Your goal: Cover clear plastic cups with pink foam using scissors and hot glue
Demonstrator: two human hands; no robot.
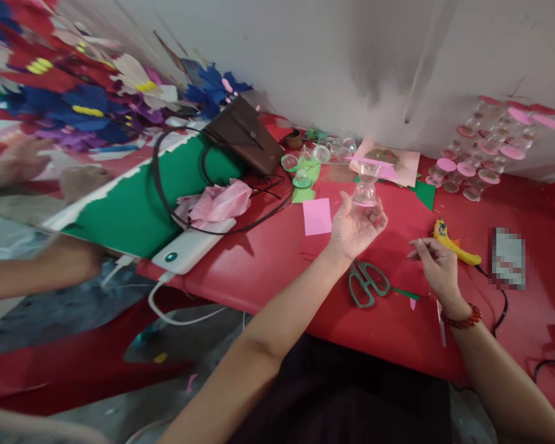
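Observation:
My left hand (357,229) is palm up in front of me, its fingers curled under a small hourglass (365,191) of clear plastic with pink paper at its ends. My right hand (437,265) is closed, thumb and fingertips drawn together; whether anything small is between them I cannot make out. Just beyond it a yellow glue gun (457,246) lies on the red table (259,265). Scissors (367,283) with grey-green handles rest below my left hand. To its left is a square of pink paper (317,217).
Finished-looking clear hourglasses (485,148) with pink and red discs stand stacked at back right. Clear cups (321,153) and green paper lie at the back. Left are a brown bag (247,132), white power bank (192,250), paper flowers (87,98) and another person's arm (41,268).

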